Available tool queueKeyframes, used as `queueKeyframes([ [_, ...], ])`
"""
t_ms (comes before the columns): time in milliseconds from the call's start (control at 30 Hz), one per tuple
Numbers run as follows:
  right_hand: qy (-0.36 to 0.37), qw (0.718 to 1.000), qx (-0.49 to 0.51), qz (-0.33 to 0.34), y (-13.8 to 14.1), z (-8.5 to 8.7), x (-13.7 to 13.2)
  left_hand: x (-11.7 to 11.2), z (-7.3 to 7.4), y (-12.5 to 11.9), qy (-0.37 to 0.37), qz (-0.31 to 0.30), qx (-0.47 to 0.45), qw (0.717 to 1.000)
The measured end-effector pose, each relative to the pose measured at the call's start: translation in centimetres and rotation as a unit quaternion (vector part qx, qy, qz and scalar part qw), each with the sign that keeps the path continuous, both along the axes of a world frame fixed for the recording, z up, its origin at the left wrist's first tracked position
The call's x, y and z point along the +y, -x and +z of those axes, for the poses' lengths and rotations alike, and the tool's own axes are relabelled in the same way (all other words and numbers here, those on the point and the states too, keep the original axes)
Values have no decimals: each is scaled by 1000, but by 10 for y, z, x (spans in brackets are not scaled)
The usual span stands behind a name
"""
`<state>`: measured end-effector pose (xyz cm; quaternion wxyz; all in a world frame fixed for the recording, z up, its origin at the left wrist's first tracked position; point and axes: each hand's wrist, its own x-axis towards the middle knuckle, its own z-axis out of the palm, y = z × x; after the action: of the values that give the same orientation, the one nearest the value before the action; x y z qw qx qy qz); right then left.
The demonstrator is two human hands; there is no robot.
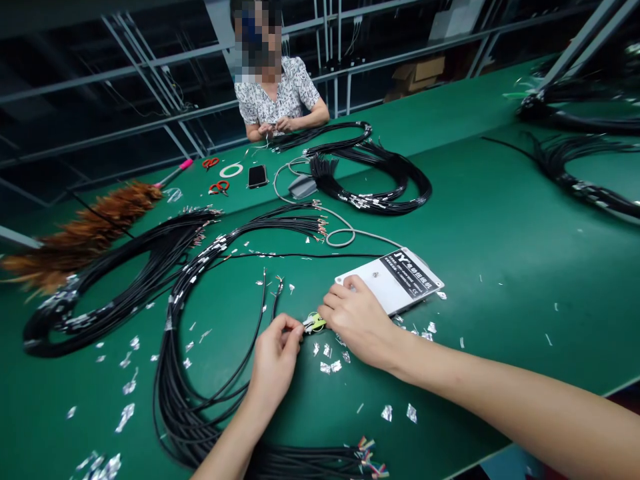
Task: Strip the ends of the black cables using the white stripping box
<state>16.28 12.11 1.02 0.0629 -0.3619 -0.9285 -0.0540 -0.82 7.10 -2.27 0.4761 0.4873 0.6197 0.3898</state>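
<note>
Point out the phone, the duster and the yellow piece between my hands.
phone (257, 176): head view, middle of its screen.
duster (100, 217): head view, brown feathers.
yellow piece (315, 324): head view, its visible middle.

Table surface (500, 220) green. Cable bundles (165, 373) black. Foil scraps (330, 366) silver. Feather duster (85, 230) brown, handle pink. Scissors (219, 188) orange-handled. Device plate (390, 280) white, label black. Co-worker's shirt (280, 97) white, dark-patterned.

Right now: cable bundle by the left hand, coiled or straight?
Coiled: the black cable bundle runs in a loop beside the left hand.
</note>
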Motion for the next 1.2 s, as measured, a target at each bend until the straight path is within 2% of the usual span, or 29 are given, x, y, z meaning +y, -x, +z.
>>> queueKeyframes([
  [333,28,1000,11,3,0,7,-2,4,1,4,7,-27,16,999],
  [467,-7,988,157,3,-27,12,-9,5,-1,7,5,-38,23,999],
  [567,-51,952,296,-57,-58,10,-26,5,-4,8,1,-42,27,999],
  [633,-64,938,332,-79,-72,4,-39,4,-6,9,-2,-43,30,999],
  [733,-56,940,329,-74,-78,-10,-54,4,-7,9,-6,-44,37,998],
  [833,-78,940,321,-83,-75,-19,-58,4,-7,11,-15,-44,50,998],
  [1033,-98,937,327,-81,-74,-21,-54,-4,-2,22,-47,-24,94,994],
  [1200,-48,938,342,-35,-70,-23,-72,1,10,31,-114,-5,145,983],
])
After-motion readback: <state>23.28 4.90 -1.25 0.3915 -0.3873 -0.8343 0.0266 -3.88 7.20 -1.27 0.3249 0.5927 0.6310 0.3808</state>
